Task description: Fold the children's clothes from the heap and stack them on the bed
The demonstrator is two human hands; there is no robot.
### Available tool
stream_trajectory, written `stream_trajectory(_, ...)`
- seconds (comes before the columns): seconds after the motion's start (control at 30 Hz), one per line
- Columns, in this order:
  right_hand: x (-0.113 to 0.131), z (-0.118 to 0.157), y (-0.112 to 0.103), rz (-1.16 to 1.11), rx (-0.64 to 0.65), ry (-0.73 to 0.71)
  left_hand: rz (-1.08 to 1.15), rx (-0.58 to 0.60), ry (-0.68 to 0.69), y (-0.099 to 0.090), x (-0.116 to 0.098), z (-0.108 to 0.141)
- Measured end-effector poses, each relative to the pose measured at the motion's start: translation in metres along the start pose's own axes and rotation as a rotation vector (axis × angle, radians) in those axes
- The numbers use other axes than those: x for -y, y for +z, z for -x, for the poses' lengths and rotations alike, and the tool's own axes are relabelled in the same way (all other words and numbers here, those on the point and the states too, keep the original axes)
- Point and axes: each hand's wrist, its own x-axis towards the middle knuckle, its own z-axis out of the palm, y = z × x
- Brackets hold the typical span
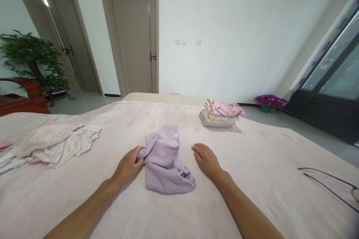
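Observation:
A lilac ribbed garment [164, 160] lies bunched and partly folded on the pale pink cloth [241, 201] in front of me. A small white label shows near its far end. My left hand [130, 164] pinches the garment's left edge between thumb and fingers. To the garment's right, my right hand [206, 158] rests low over the cloth, fingers stretched out and apart from the garment, with nothing held.
A neat stack of folded clothes [220, 114], pink printed piece on top, stands at the back right. Striped garments [64, 142] lie loosely heaped on the left. Dark-framed glasses [333, 185] lie at the right edge. Beyond are a potted plant [30, 59] and purple flowers [270, 101].

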Motion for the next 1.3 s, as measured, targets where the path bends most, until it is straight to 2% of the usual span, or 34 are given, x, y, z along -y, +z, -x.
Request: stream_trajectory(1.3, 0.0001, 0.0005, 0.001, -0.001, -0.017, -0.008, 0.007, 0.012, 0.001, 0.0001, 0.0009, -0.0006)
